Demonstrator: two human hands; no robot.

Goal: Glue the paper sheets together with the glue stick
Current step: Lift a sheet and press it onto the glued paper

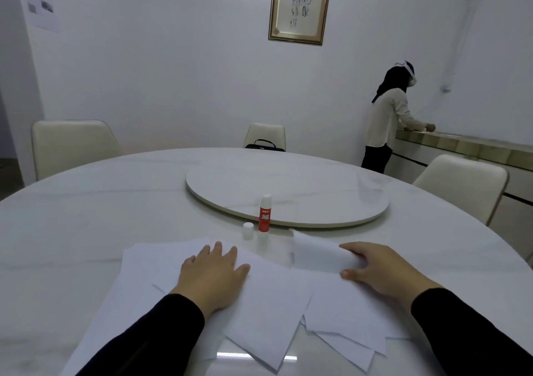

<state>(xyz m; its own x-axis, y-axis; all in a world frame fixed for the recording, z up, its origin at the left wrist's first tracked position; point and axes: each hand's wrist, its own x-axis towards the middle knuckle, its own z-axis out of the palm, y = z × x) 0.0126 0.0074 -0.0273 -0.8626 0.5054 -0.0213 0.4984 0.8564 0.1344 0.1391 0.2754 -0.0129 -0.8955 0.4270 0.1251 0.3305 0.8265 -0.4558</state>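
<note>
- A cream chair [72, 144] is seen at the far left, behind the round white marble table [86, 217].
- Several white paper sheets [268, 303] are spread in a loose, overlapping pile on the near part of the table.
- The left hand [215, 271] is laid flat on the pile, palm down, fingers straight and slightly spread; nothing is gripped by it.
- A small white cap [248, 229] is stood on the table just beyond the sheets, just beside the glue stick.
- The glue stick [265, 214], red-labelled and uncapped, is stood upright on the table, in front of the raised turntable [288, 191] at the table's centre.
- A dark bag [264, 144] is seen on the far chair.
- A curled-up sheet [317, 253] is pinched at its edge by the right hand [380, 269], thumb below and fingers above, its far end lifted off the table.
- A framed calligraphy picture [300, 7] is hung on the back wall.
- A person [388, 121] is stood at a counter [461, 144] at the right.
</note>
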